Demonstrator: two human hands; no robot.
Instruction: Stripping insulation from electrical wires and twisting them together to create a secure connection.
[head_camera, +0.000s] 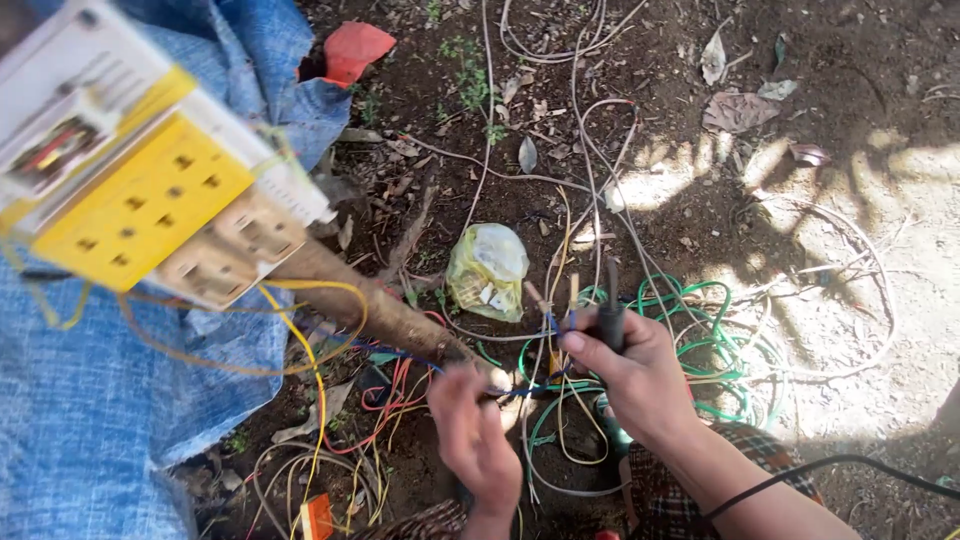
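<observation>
My right hand (640, 375) grips a dark pen-shaped tool (611, 305) with a black cord (840, 465) trailing to the lower right; its tip points up beside two bare wire ends (556, 295). My left hand (470, 425), blurred, pinches thin blue and dark wires (520, 390) just left of the right hand. A yellow and white switch and socket board (150, 190) sits on a wooden post (380, 310) at the upper left, with yellow wires (300, 340) hanging from it.
A blue tarp (90, 400) covers the left side. Coiled green wire (720, 350), white wire (600, 150) and red wire (390, 410) lie tangled on bare soil. A crumpled yellow plastic bag (488, 270) and a red scrap (355, 48) lie nearby.
</observation>
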